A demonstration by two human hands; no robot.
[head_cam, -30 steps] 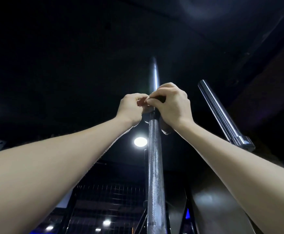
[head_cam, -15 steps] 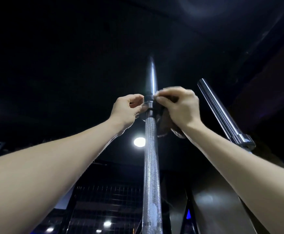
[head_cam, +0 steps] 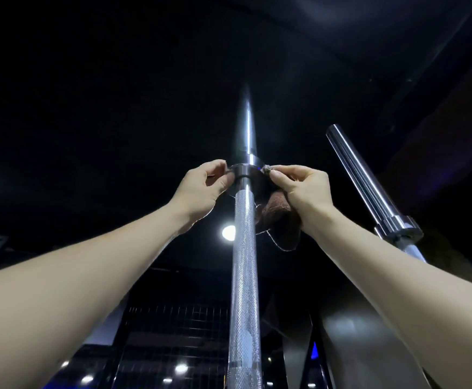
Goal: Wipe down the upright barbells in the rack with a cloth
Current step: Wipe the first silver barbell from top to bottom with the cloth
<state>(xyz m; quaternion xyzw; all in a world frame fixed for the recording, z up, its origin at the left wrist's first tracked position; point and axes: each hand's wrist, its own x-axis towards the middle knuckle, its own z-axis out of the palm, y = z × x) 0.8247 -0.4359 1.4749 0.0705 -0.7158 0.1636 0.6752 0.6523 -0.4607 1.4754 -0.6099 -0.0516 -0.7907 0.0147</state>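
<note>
Two upright barbells: one knurled barbell [head_cam: 244, 262] between the hands, a second barbell [head_cam: 369, 186] leaning to the right of the right hand [head_cam: 302, 186]. One brown cloth [head_cam: 278, 217], just under that hand. Two hands, the left hand [head_cam: 201, 189] included. One round ceiling light [head_cam: 228, 233] shows below the left hand.

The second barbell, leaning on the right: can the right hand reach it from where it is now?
Probably yes. The right hand pinches the cloth at the middle barbell's collar; only open space separates it from the second barbell.
</note>
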